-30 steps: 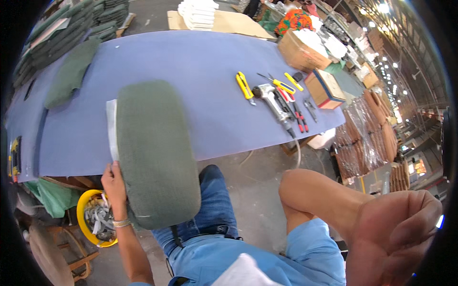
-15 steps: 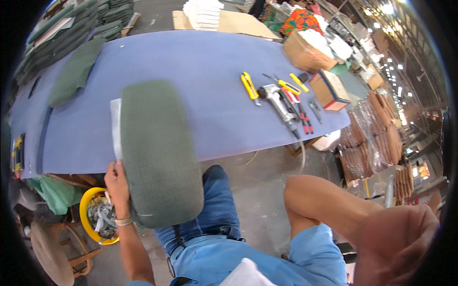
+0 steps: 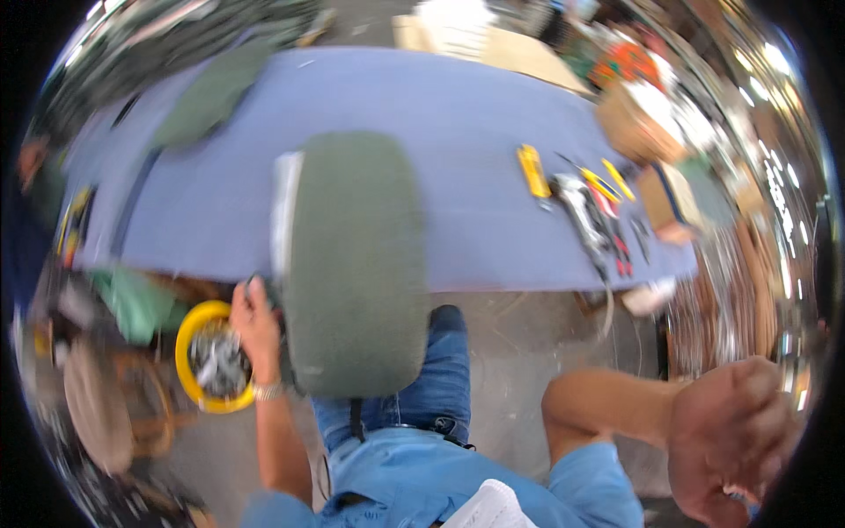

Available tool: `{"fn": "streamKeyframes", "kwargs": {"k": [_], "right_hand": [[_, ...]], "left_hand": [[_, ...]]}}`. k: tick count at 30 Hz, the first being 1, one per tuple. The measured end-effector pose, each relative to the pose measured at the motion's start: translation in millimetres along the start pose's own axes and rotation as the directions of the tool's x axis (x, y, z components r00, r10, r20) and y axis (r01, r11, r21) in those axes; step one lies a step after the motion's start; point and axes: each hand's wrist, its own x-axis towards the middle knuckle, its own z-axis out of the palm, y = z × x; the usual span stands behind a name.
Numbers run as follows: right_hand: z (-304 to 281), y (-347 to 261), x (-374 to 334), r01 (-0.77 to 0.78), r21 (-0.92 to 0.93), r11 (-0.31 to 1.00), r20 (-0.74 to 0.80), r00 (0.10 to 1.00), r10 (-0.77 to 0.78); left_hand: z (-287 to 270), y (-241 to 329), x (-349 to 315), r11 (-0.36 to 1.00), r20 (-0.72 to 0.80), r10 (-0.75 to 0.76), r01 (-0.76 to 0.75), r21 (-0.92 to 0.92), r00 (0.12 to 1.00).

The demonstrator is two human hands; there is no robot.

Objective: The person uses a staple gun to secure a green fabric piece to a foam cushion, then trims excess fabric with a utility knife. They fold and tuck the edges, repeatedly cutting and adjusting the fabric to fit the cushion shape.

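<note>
A dark green, fabric-covered cushion (image 3: 356, 264), long with rounded corners, rests partly on the blue-covered table (image 3: 475, 106) and overhangs its near edge above my lap. A white strip (image 3: 286, 207) shows along its left side. At the cushion's lower left edge, my left hand (image 3: 257, 326) has its fingers closed on the dark fabric border; the cushion hides part of the grip. My right hand (image 3: 731, 436) is raised at the far right, close to the camera, curled into a blurred fist. A small pale and blue bit shows at its lower side, too unclear to name.
On the table's right lie a yellow utility knife (image 3: 532, 173), a silver power tool with a hose (image 3: 581, 216), red-handled pliers (image 3: 620, 251) and a small box (image 3: 667, 202). A flat green piece (image 3: 216, 97) lies left. Below stands a yellow-rimmed bucket (image 3: 185, 352) beside a stool (image 3: 97, 405).
The view has swung, so the table and cushion appear farther right. My right hand has turned and curled into a tighter fist. My left hand stays at the cushion's edge.
</note>
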Motion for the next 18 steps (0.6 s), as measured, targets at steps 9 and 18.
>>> {"fn": "streamKeyframes", "kwargs": {"k": [9,18], "right_hand": [[109.4,68.1,-268.7,-0.915,0.404,-0.009,-0.289,-0.137,0.948],[113.6,30.9,-361.7,-0.867,0.403,-0.292,0.044,-0.3,0.953]], "left_hand": [[-21.3,-108.4,-84.1,0.811,-0.038,-0.538,0.505,-0.296,0.842],[-129.2,-151.4,-69.3,0.851,-0.386,-0.502,0.361,-0.382,0.774]]}}
